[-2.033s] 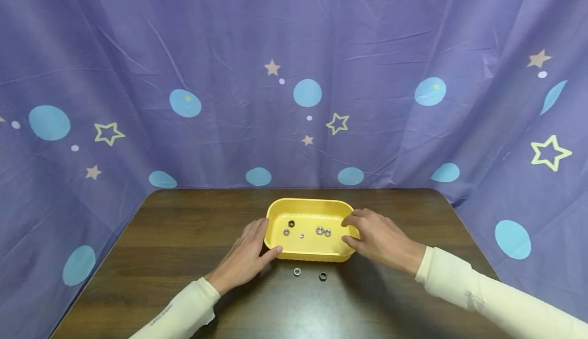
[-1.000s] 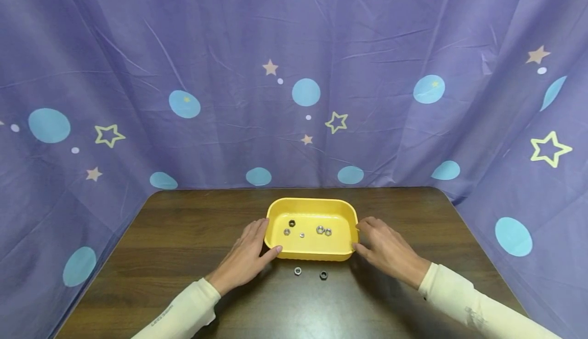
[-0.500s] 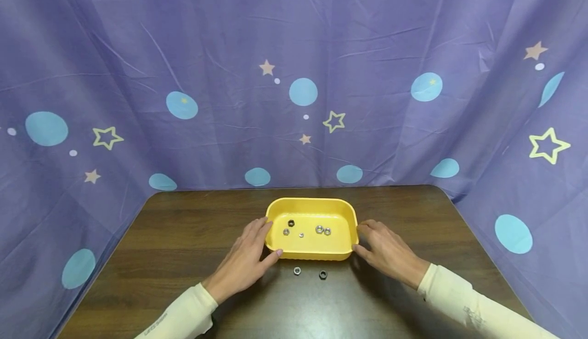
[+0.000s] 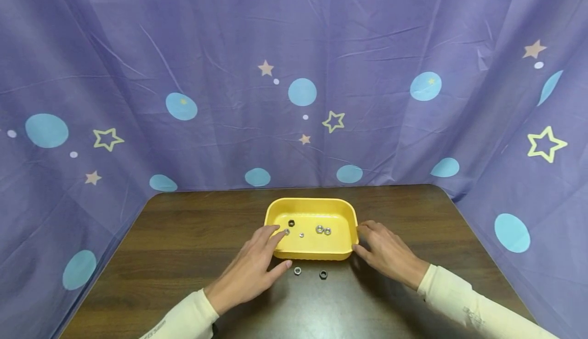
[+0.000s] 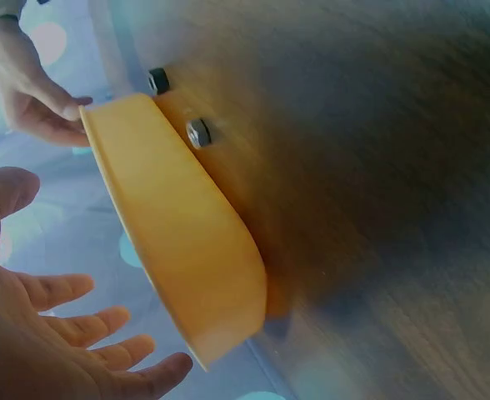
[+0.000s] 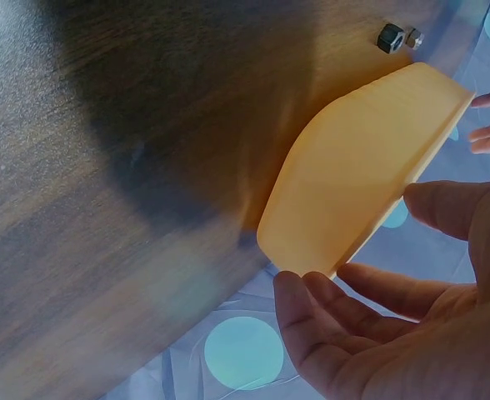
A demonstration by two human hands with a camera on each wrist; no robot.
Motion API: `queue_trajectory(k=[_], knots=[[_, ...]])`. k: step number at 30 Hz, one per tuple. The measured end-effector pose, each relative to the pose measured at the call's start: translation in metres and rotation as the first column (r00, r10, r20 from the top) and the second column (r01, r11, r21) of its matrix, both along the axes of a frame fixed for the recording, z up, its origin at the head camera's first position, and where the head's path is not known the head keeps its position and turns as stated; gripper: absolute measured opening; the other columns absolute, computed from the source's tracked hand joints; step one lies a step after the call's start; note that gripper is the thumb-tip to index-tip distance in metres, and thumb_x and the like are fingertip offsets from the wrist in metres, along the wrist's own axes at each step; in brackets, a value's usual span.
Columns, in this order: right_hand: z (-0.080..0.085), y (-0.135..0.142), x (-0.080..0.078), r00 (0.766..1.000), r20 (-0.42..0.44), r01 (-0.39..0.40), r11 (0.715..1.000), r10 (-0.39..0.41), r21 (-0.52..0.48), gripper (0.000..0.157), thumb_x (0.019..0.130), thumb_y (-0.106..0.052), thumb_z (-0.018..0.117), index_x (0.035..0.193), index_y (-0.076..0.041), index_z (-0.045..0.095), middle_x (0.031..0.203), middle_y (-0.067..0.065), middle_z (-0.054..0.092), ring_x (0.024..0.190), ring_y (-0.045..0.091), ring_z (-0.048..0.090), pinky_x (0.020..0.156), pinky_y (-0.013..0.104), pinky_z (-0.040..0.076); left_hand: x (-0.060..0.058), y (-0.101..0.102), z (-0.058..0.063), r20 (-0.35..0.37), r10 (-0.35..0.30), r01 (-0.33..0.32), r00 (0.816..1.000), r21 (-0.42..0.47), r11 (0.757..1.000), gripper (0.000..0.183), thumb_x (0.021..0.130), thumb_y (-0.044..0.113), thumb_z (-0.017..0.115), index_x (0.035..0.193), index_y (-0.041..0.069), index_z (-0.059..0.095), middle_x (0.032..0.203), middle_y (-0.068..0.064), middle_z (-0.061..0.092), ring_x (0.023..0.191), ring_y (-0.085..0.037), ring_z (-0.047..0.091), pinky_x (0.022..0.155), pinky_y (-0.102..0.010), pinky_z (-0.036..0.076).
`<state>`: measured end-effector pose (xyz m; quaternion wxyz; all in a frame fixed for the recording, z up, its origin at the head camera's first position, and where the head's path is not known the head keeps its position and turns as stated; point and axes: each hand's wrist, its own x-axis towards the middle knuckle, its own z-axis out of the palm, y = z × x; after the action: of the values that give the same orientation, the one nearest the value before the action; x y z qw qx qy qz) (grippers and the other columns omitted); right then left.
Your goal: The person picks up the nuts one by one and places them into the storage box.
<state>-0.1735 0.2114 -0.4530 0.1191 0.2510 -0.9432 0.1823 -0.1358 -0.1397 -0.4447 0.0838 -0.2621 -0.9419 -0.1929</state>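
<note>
A shallow yellow plastic tray (image 4: 312,255) stands on the table with several small nuts inside, among them a dark nut (image 4: 291,223) and a pair of silver nuts (image 4: 320,229). My left hand (image 4: 250,270) hovers at its front left corner, fingers loosely spread over the rim, thumb outside; the left wrist view shows nothing in this hand. My right hand (image 4: 386,249) holds the tray's right end, its thumb and fingertips at the rim in the right wrist view. In front of the tray lie a silver nut (image 4: 297,271) and a black nut (image 4: 323,274).
The dark wooden table (image 4: 184,237) reaches back to a purple curtain (image 4: 220,124) printed with stars and blue dots. More curtain hangs along the left and right sides.
My right hand has drawn back from inside the tray to its right end. My left hand has left the left rim and moved right and nearer me. The nuts keep their places.
</note>
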Motion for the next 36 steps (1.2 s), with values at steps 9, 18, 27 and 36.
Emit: queue_trajectory(k=[9,18,27,36], knots=[[-0.001,0.001,0.002,1.000,-0.006,-0.002,1.000,0.001,-0.006,0.033,0.098,-0.019,0.084,0.124,-0.001,0.077,0.127,0.018,0.074,0.113,0.036,0.073,0.094,0.055,0.063,0.015,0.008,0.004,-0.026,-0.065,0.064,0.998,-0.038,0.997,0.065,0.107,0.047,0.072,0.153,0.003,0.061,0.162,-0.019,0.052,0.151,-0.038,0.049,0.114,-0.064,0.049],[-0.001,0.001,0.001,1.000,-0.002,-0.002,1.000,0.002,-0.009,0.035,0.098,-0.019,0.083,0.127,0.000,0.076,0.126,0.019,0.074,0.113,0.037,0.073,0.095,0.056,0.063,0.027,0.016,0.003,-0.082,-0.141,0.134,0.987,-0.088,0.987,0.054,0.103,0.037,0.078,0.145,0.004,0.067,0.149,-0.016,0.061,0.142,-0.034,0.056,0.109,-0.058,0.054],[-0.001,0.002,0.000,0.999,0.030,0.019,1.000,-0.019,-0.009,0.036,0.099,-0.020,0.084,0.127,0.001,0.075,0.127,0.020,0.073,0.114,0.037,0.073,0.095,0.056,0.063,0.033,0.022,0.002,-0.027,-0.185,0.180,0.982,-0.122,0.976,0.042,0.106,0.035,0.073,0.139,0.008,0.073,0.142,-0.004,0.066,0.134,-0.020,0.059,0.104,-0.050,0.057],[-0.001,0.002,0.001,0.999,0.034,0.017,1.000,-0.016,-0.012,0.036,0.099,-0.020,0.083,0.127,0.001,0.074,0.127,0.019,0.073,0.114,0.037,0.073,0.093,0.056,0.063,0.026,0.023,-0.012,0.024,-0.190,0.191,0.982,-0.185,0.964,0.042,0.106,0.032,0.074,0.138,0.005,0.073,0.139,-0.007,0.069,0.128,-0.022,0.062,0.102,-0.050,0.058]])
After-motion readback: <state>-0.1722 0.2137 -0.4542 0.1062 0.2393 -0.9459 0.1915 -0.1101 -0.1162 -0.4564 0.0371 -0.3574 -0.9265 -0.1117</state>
